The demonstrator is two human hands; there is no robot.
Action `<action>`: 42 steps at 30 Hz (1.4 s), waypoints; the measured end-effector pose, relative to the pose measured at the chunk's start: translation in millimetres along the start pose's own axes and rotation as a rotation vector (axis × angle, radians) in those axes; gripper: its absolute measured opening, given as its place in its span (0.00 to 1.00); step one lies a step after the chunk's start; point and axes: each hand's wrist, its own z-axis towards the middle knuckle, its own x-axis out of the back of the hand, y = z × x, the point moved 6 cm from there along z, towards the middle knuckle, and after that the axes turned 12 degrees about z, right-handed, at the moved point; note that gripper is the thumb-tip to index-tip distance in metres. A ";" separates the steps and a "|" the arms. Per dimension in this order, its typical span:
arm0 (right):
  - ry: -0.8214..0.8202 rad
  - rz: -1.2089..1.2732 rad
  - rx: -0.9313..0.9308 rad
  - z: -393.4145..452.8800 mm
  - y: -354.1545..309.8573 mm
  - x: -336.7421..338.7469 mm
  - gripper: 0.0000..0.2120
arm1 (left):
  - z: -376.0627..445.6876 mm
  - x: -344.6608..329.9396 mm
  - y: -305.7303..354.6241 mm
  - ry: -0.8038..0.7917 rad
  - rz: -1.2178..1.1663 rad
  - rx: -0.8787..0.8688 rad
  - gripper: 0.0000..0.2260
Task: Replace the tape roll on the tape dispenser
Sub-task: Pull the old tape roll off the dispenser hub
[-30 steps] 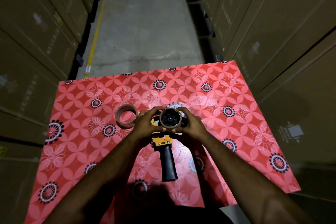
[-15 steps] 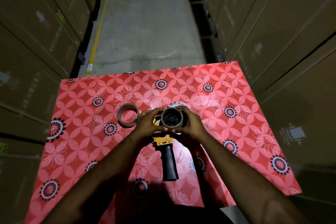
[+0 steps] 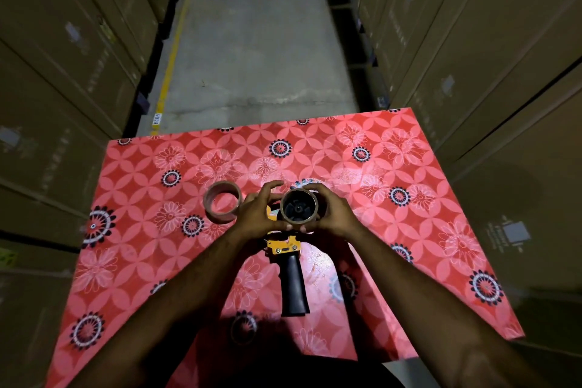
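Red floral tablecloth (image 3: 409,214); both hands, left hand (image 3: 256,214) and right hand (image 3: 335,214), gripping tape dispenser's (image 3: 291,261) roll (image 3: 298,208); spare roll (image 3: 222,206) beside.

floor tag (image 3: 156,119) and box labels (image 3: 513,235), print unreadable

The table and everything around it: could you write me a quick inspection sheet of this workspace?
Surface: table under a red flower-patterned cover.
Job's things: yellow tape dispenser lies flat, black handle toward the person; a brown ring sits on its hub, whether empty core or tape I cannot tell. A second brown roll lies loose on the cover beside the left hand.
Clutter: nothing seen.
Hands: left hand and right hand both grip the ring on the hub.
Cables: nothing seen.
Surroundings: stacked cardboard boxes on both sides, a concrete aisle with a yellow floor line ahead.
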 end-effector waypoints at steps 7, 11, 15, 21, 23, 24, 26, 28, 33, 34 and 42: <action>-0.027 -0.004 -0.017 2.2 1.8 1.3 0.39 | -4.6 2.1 6.1 -0.004 0.054 0.038 0.32; -0.046 0.006 -0.042 2.3 4.8 3.5 0.39 | -5.3 6.4 11.5 0.012 0.086 -0.003 0.34; -0.064 0.036 -0.048 4.3 8.8 4.8 0.41 | -7.6 6.1 11.0 0.045 0.005 -0.018 0.30; 0.059 0.041 -0.058 -3.7 16.0 5.5 0.39 | -12.5 5.5 13.1 0.077 0.270 -0.039 0.40; 0.096 -0.005 -0.020 -5.2 11.6 4.5 0.38 | -14.1 5.3 14.4 0.106 0.235 -0.024 0.39; 0.092 -0.024 -0.002 -4.4 9.6 3.8 0.38 | -15.0 5.7 14.5 0.120 0.222 -0.013 0.39; 0.061 -0.033 0.011 -3.5 5.1 3.3 0.36 | -12.7 5.4 12.3 0.122 0.280 -0.014 0.39; 0.029 -0.023 -0.005 -3.3 6.2 5.2 0.34 | -10.3 5.6 10.3 0.119 0.318 -0.020 0.39; -0.020 0.064 -0.056 -5.7 19.0 9.5 0.33 | -9.3 3.5 13.1 0.114 0.396 -0.068 0.40; -0.018 0.083 -0.061 -4.3 21.8 10.6 0.34 | -10.3 4.0 14.0 0.135 0.382 -0.062 0.39; 0.015 -0.073 0.019 -3.4 13.1 1.8 0.41 | -15.0 4.6 21.8 0.126 0.484 -0.143 0.39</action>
